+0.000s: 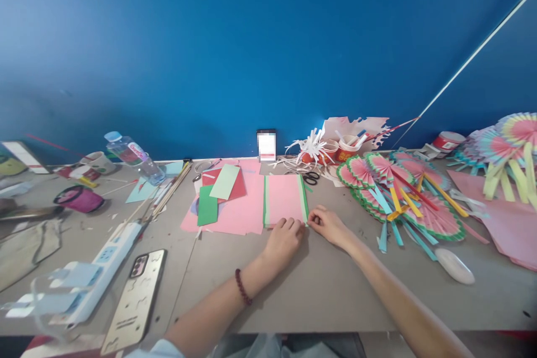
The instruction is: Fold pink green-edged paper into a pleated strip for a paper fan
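Observation:
A pink sheet of paper (283,198) with green and pale-green strips along its sides lies on the table in front of me. My left hand (286,238) presses on its lower edge, fingers bent over the paper. At the sheet's lower right corner, the thumb and fingers of my right hand (326,225) are pinched together on the green edge. Just behind the sheet's right side rest black-handled scissors (311,178). Close by on the left, green, pale-green and red papers (224,182) lie on larger pink sheets (243,218).
Pleated paper fans (398,190) and a white computer mouse (455,266) are to the right. Paper cups (346,151) stand along the blue wall. On the left are a power strip (103,265), a phone (136,296), wooden sticks (172,190) and a tilted bottle (134,155).

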A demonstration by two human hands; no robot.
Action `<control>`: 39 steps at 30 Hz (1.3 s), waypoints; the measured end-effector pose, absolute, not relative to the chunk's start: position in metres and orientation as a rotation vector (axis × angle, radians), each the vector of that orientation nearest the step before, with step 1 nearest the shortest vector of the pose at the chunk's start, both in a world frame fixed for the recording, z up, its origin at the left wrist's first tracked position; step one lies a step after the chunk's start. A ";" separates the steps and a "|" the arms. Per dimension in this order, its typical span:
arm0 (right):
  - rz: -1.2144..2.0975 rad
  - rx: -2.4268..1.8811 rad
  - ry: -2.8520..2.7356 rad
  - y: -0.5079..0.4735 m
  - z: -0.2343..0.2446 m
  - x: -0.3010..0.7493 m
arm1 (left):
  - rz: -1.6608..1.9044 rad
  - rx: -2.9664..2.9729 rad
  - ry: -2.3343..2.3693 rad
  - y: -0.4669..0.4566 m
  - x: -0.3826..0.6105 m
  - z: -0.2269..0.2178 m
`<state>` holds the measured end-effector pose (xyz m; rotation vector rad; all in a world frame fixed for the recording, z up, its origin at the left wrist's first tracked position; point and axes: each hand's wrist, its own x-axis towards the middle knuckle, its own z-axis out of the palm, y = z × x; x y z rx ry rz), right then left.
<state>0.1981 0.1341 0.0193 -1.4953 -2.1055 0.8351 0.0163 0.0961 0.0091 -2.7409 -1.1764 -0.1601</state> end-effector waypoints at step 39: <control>-0.370 -1.364 -2.452 0.064 -0.006 0.177 | -0.268 -2.583 -1.427 0.060 0.019 0.005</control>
